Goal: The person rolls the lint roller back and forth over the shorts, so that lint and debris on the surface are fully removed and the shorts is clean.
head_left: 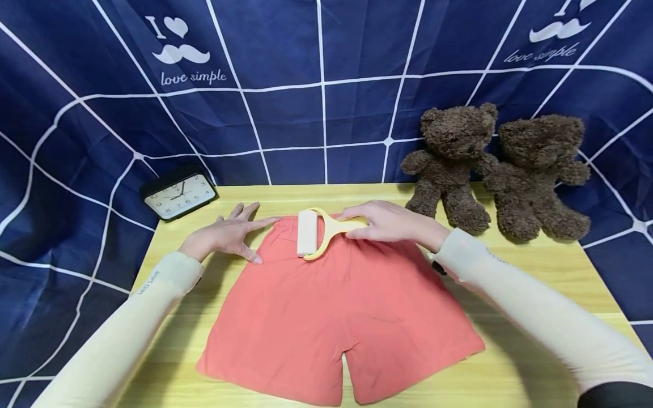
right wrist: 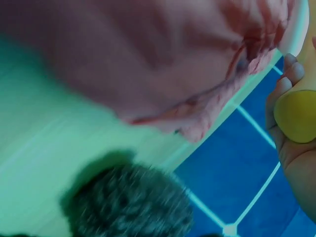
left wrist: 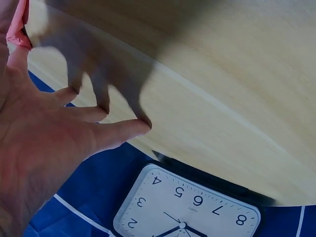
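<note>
A pair of coral-red shorts [head_left: 326,306] lies spread flat on the wooden table, waistband toward the back. My right hand [head_left: 385,222] grips the yellow handle of a lint roller [head_left: 308,233], whose white roll rests on the shorts near the waistband. In the right wrist view the fingers [right wrist: 284,86] curl round the yellow handle end [right wrist: 298,116]. My left hand [head_left: 232,231] has its fingers spread, thumb and index fingertip touching the left edge of the shorts at the waist. The left wrist view shows the other left fingers [left wrist: 118,133] stretched out over the table.
A black-framed clock [head_left: 181,195] stands at the back left corner, close to the left hand. Two brown teddy bears [head_left: 454,164] sit at the back right, beside the right forearm. A blue curtain [head_left: 285,124] with white lines hangs behind the table [head_left: 530,294].
</note>
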### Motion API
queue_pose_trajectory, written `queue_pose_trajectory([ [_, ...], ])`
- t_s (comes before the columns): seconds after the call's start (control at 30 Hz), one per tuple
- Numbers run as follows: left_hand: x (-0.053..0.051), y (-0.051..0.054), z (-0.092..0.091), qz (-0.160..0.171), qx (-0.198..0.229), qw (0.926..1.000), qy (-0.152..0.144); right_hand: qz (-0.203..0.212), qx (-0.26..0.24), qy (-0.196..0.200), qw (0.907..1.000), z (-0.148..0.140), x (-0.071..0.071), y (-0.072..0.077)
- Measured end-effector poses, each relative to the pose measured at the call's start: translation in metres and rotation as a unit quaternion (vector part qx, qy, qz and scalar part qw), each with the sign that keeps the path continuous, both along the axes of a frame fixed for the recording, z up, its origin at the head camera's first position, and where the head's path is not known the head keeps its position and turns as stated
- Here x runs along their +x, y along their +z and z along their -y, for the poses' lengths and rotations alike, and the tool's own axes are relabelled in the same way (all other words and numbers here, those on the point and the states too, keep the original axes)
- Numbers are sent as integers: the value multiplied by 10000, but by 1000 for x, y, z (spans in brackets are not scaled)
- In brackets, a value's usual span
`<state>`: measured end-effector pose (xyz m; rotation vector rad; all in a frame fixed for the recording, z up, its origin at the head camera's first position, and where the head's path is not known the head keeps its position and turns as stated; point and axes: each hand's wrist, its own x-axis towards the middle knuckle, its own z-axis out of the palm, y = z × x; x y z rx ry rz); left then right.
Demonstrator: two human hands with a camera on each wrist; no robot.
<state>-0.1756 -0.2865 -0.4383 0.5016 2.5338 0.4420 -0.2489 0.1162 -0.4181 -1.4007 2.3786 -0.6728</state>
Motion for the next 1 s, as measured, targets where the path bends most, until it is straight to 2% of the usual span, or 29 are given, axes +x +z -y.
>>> queue_pose_trajectory([
  [0.17,-1,2,-2,-36,-47,10000,-14,-284,73,47,9996,-17,-4,2],
  [0.4,0,1,-2,-27,-12,10000,-5,-194,181,-1,9996,-47,-8,10],
  [0.77,1,4,-5,56,-5,10000,-12,35,447,-588,9973,-108,-6,18],
  [1.0,1,6,-4,92,32,10000,-16,48,685,-785,9945,-139,-1,29],
])
